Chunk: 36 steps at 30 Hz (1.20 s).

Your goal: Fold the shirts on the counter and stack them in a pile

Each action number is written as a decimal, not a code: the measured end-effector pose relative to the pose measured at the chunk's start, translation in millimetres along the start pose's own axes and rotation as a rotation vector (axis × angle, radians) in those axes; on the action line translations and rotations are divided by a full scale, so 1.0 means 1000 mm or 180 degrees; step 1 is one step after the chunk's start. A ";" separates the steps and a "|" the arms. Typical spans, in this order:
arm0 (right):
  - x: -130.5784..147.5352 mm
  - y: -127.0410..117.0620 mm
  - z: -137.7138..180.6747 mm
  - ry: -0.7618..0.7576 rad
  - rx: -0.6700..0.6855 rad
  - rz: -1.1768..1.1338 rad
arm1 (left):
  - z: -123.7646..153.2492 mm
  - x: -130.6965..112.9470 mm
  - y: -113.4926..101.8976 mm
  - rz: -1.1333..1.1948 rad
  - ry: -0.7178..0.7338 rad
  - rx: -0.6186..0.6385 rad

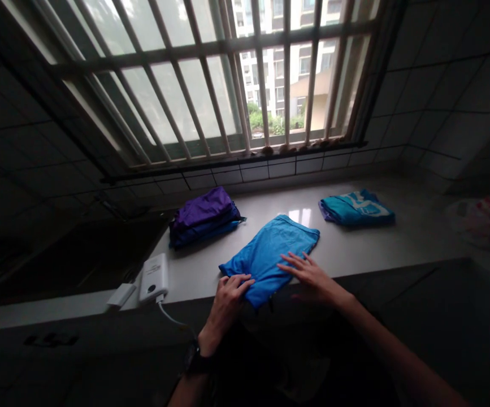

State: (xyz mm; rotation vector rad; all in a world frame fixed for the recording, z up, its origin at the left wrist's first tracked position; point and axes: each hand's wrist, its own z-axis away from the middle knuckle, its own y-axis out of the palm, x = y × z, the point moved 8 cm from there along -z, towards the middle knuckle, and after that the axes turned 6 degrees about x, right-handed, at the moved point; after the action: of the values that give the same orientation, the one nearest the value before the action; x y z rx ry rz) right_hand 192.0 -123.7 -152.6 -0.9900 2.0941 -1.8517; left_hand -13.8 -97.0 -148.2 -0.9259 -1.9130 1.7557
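At the table's [355, 249] near edge, the left hand [230, 291] curls its grip over the blue cloth's [270, 249] corner; whether it pinches, I cannot tell. The right hand [310, 274] lies flat on the cloth, grip spread. A white power bank [154, 277] lies left. Farther back lie a purple pile [204, 215] and a teal garment [355, 208].

Left hand [228, 291] curled, right hand [312, 274] lying flat.
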 end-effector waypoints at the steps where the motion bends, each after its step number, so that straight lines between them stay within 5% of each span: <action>1: 0.014 0.008 -0.002 -0.0116 -0.0021 0.0012 | 0.000 -0.003 0.000 0.0046 0.0011 -0.0029; 6: 0.046 0.019 -0.001 0.0077 -0.0926 -0.0267 | -0.003 0.003 -0.004 -0.0193 0.0084 0.0014; 11: 0.005 -0.026 0.004 0.0692 -0.1291 -0.1089 | -0.029 0.024 -0.041 0.0041 0.0369 0.0368; 14: -0.032 -0.060 -0.003 0.1126 -0.1555 -0.1350 | -0.079 0.015 -0.085 0.0039 0.0317 -0.0195; 17: -0.069 -0.072 -0.006 0.1703 -0.2060 -0.1253 | -0.132 0.003 -0.101 0.0030 -0.0082 -0.0803; 20: -0.092 -0.058 -0.005 0.1971 -0.2356 -0.0841 | -0.161 0.010 -0.069 0.0317 -0.0849 -0.0833; 24: -0.110 -0.023 -0.004 0.2060 -0.2075 -0.0549 | -0.164 0.037 -0.007 0.0911 -0.1561 -0.0383; 27: -0.114 -0.018 0.001 0.2180 -0.2157 -0.0534 | -0.161 0.054 0.007 0.1030 -0.1916 -0.0226; 32: -0.115 -0.023 0.000 0.2281 -0.2063 -0.0681 | -0.181 0.039 0.017 0.1254 -0.1938 0.0316; 36: -0.119 -0.020 0.004 0.2416 -0.2075 -0.0813 | -0.205 0.018 0.018 0.1906 -0.1437 0.0391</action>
State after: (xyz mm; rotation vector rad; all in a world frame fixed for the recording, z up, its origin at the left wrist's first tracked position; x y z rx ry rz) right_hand 292.3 -58.8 -169.1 -0.7339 3.3072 -1.8806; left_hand 115.4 63.9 -138.5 -1.2266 -1.8633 2.5833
